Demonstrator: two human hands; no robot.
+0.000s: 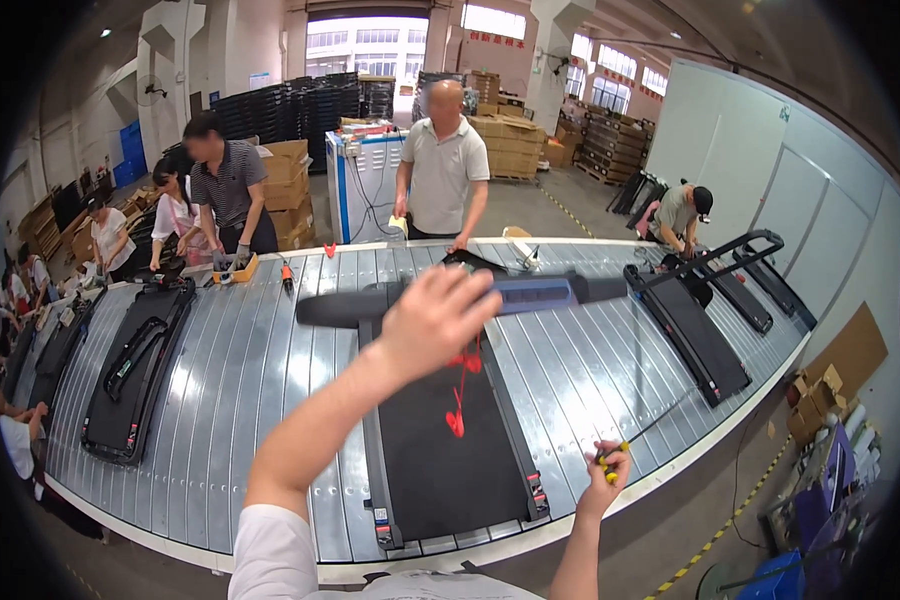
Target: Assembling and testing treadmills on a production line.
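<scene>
Two hands are up over a flat black treadmill (455, 440) that lies on a long ribbed metal counter (240, 390). The left hand (435, 318) is raised high above the middle of the treadmill, near its grey and blue handlebar (470, 298), and I cannot tell if its fingers are wide or curled. The right hand (608, 470) is at the near right side, past the belt's edge, with its fingers closed around a small yellow and black tool (610, 455). Some red string (460, 390) lies on the black belt. Another treadmill (135, 370) lies to the left. A person in a white shirt (443, 170) stands on the far side.
</scene>
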